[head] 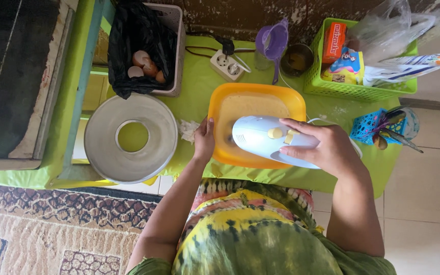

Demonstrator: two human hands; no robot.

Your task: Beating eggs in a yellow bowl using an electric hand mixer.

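The orange bowl (220, 109) of pale batter sits mid-frame near the table's front edge. My right hand (322, 147) is wrapped tight around the white hand mixer (260, 135) and my left hand (204, 138) clasps the bowl's left rim. If that clasp slackens, I reckon the beaters could spin the bowl off the edge, or splatter batter should I tilt them.

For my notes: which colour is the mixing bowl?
Orange bowl, seen in the head view.

There is only one view, from a camera on the person's head, and it looks almost straight down on the green table (194, 86) from close above. The far edge of the table, by the wall, is at the top of the picture, and the person's own body, the carpet (52, 224) and the tiled floor (423, 203) fill the bottom.
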